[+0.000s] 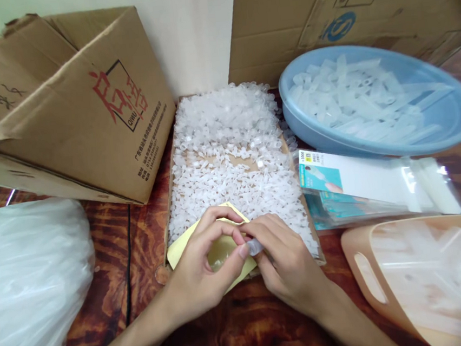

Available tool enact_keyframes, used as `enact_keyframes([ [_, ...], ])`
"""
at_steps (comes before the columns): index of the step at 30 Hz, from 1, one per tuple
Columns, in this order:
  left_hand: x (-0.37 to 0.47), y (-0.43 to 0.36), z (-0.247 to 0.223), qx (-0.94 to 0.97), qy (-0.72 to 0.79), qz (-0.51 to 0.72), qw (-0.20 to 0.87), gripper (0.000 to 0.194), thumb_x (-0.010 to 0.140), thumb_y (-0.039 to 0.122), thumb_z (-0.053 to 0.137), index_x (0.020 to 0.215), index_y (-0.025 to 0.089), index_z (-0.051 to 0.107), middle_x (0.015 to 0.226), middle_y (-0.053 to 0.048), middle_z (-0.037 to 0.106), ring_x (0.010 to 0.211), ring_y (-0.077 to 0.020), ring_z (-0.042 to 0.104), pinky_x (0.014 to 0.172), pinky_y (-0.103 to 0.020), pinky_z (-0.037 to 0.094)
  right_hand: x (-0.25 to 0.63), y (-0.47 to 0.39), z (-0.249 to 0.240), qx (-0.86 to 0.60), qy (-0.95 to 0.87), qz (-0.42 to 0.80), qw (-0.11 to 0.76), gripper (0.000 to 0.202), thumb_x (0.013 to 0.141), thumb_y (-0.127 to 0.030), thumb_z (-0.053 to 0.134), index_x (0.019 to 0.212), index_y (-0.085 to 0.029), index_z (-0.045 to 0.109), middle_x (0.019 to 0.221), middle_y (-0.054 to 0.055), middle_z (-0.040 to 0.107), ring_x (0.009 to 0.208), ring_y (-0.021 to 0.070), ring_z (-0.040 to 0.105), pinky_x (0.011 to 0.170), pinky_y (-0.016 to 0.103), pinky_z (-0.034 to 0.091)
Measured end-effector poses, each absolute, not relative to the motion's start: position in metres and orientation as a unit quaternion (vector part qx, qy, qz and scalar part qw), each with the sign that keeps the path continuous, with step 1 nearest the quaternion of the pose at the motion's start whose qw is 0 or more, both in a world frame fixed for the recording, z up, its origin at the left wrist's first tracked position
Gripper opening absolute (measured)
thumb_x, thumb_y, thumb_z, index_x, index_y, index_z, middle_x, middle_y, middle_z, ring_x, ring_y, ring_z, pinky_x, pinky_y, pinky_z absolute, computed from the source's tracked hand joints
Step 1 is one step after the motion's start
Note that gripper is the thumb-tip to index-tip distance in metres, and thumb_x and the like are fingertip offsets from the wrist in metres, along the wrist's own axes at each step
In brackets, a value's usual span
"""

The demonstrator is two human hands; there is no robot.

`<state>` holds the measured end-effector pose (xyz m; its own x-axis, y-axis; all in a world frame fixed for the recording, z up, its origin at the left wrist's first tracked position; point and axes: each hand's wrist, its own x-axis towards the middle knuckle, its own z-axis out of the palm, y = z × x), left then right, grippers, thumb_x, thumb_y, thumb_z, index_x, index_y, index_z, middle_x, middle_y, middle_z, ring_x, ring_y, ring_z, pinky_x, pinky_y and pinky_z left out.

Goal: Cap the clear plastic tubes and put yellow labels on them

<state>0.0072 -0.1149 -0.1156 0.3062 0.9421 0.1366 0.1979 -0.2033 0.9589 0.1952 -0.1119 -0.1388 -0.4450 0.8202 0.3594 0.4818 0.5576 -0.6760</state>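
My left hand and my right hand meet over the near edge of a shallow cardboard tray heaped with several small clear plastic caps. Between the fingertips of both hands sits one small clear plastic piece; the left thumb and forefinger pinch its left end and the right fingers hold its other end. A yellow sheet lies under my hands on the tray's front corner.
A blue basin of clear plastic tubes stands back right. Packaging cards in clear sleeves lie beside the tray. A peach bin sits front right, an open carton back left, a white plastic bag front left.
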Motion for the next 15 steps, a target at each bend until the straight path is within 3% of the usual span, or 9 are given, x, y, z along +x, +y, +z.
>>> enact_keyframes([
  [15, 0.0125, -0.1194, -0.1224, 0.657, 0.433, 0.427, 0.446, 0.012, 0.096, 0.011, 0.063, 0.099, 0.022, 0.058, 0.116, -0.004, 0.058, 0.114, -0.0153, 0.058, 0.105, -0.029, 0.047, 0.1956, -0.1127, -0.1409, -0.398, -0.818, 0.246, 0.335, 0.022, 0.096, -0.003, 0.046, 0.106, -0.016, 0.061, 0.091, 0.008, 0.062, 0.085, 0.0238, 0.055, 0.075, 0.039, 0.045],
])
